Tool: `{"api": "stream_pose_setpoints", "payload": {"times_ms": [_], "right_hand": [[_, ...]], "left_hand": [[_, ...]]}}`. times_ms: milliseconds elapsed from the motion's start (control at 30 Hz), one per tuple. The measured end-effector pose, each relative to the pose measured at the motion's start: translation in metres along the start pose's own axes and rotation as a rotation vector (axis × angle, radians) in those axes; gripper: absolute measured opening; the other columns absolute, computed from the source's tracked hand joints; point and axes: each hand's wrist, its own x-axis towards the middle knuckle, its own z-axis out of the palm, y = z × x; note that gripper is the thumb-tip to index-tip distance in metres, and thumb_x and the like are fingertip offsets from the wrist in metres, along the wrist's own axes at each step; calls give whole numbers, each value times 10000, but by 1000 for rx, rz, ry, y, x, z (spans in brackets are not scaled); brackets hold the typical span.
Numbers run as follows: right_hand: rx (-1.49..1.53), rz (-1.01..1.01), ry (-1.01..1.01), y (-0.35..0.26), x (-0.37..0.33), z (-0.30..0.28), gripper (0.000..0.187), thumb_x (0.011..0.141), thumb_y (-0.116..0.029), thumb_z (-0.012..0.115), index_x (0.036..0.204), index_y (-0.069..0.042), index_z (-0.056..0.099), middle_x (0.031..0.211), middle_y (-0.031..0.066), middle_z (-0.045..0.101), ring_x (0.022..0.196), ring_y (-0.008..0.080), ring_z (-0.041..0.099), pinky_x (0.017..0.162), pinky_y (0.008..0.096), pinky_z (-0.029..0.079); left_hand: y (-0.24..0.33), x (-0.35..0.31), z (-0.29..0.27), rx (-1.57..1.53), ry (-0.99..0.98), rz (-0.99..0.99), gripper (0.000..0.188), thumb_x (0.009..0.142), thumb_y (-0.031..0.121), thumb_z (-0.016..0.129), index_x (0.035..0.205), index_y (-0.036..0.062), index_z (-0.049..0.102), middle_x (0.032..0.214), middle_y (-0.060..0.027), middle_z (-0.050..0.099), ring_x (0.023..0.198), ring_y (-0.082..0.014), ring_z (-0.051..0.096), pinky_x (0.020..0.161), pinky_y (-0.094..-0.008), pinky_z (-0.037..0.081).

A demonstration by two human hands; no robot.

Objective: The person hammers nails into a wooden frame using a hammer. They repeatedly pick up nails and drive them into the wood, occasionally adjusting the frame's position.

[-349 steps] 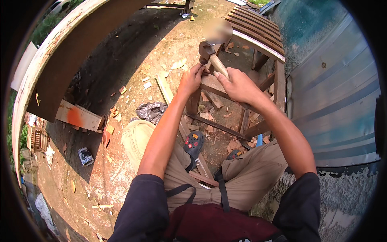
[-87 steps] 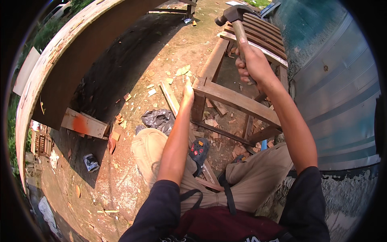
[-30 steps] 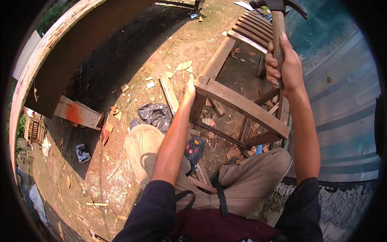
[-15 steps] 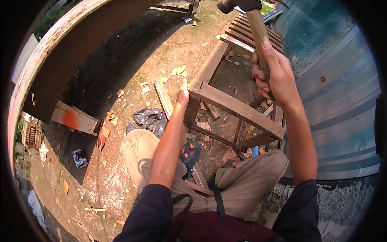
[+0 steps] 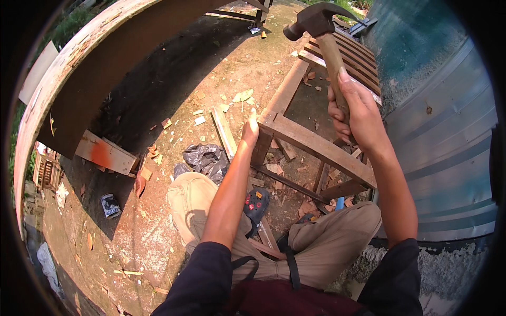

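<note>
My right hand (image 5: 356, 110) is wrapped around the wooden handle of a claw hammer (image 5: 316, 20), raised above a brown wooden furniture frame (image 5: 321, 142). The hammer's dark metal head points up and away, its claw to the right, touching nothing. At the frame's near left corner, my left hand (image 5: 250, 131) grips the wood from the outer side, with some fingers hidden. Slats (image 5: 345, 58) run across the far end of this frame. It stands in front of my bent knees.
A corrugated metal sheet (image 5: 448, 142) borders the right side. At left stands a large wooden panel (image 5: 79, 79), near a plank with an orange patch (image 5: 105, 152) and a can (image 5: 110, 205). A black plastic bag (image 5: 208, 160), a wooden strip (image 5: 224, 131) and wood scraps litter the ground.
The hammer has come down a little and slightly left over the frame, so its whole head shows. My left hand stays at the frame's corner. The whole view has shifted slightly.
</note>
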Motion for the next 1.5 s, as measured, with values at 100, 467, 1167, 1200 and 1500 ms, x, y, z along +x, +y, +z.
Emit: {"api": "stream_pose_setpoints", "payload": {"times_ms": [100,467,1167,1200,1500], "right_hand": [[93,-130,139,5,2,15,487,1110,-488,431,917,-50,518,645,-28,420,476,50,362,415,233,316],[-50,170,15,33,-14,-19,520,1103,-518,428,906,-45,518,645,-16,428,462,67,397,412,259,340],[221,-221,244,12,3,-15,423,1106,-467,461,997,-62,523,664,-19,446,474,48,425,414,233,360],[236,-320,263,22,8,-14,409,1107,-451,470,992,-62,527,661,-20,443,479,45,426,420,224,356],[-34,322,25,100,-16,23,536,1090,-492,466,985,18,596,688,69,575,527,134,567,468,301,440]], "left_hand": [[-1,-2,-1,-7,-3,-6,996,977,819,238,1558,26,394,1569,-236,449,1409,-364,483,1172,-514,375],[-2,-5,-2,-14,-43,-67,1006,974,826,228,1556,22,397,1568,-239,449,1409,-365,483,1171,-514,376],[78,24,15,676,-251,-247,1147,909,895,54,1495,13,493,1251,-186,656,1103,-235,609,932,-385,476],[86,22,24,737,-325,-298,1156,900,904,46,1518,25,473,1189,-158,675,1024,-207,615,874,-366,479],[104,25,-2,602,-422,-387,1248,807,991,73,1627,82,314,1036,-8,610,720,-114,487,689,-303,435]]}}
